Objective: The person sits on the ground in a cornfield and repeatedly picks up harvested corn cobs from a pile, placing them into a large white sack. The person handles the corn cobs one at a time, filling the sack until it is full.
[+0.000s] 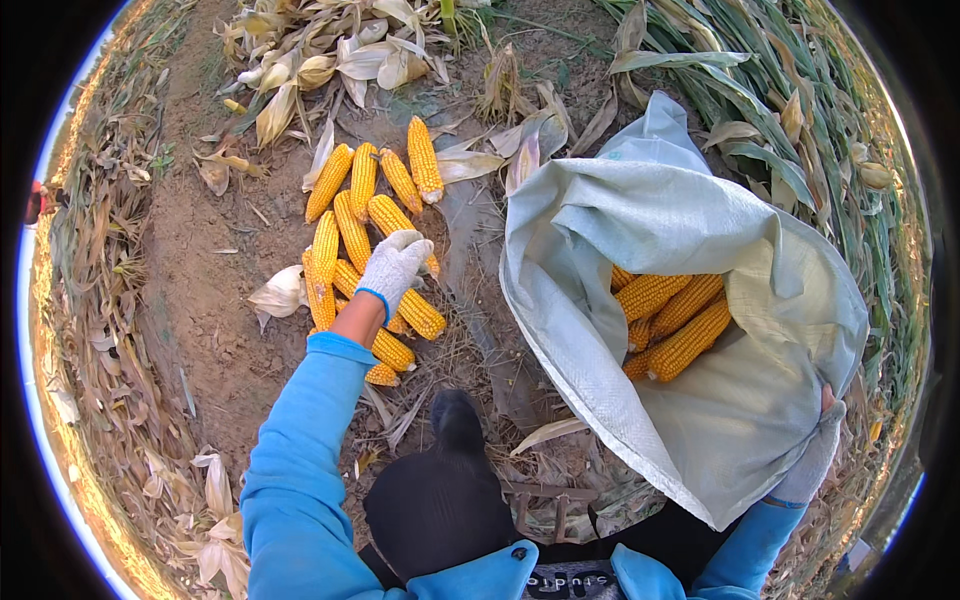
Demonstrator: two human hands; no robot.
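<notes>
My left hand (396,268), in a white knit glove with a blue cuff, rests on corn ears in a loose pile on the soil; its fingers bend over one husked yellow corn ear (391,216), and whether they grip it is unclear. More husked ears (424,160) lie just beyond. To the right, a white woven sack (660,217) gapes wide, with several husked corn ears (690,341) inside. My right hand (817,450), gloved too, holds the sack's rim at its lower right, with its fingers mostly hidden by the fabric.
Dry corn husks (375,56) are heaped at the top. Green and dried corn stalks (795,127) lie along the right side, and dry stalks (112,247) line the left. A husk-covered ear (280,292) sits beside the pile. A brown slatted frame (551,492) shows near my legs.
</notes>
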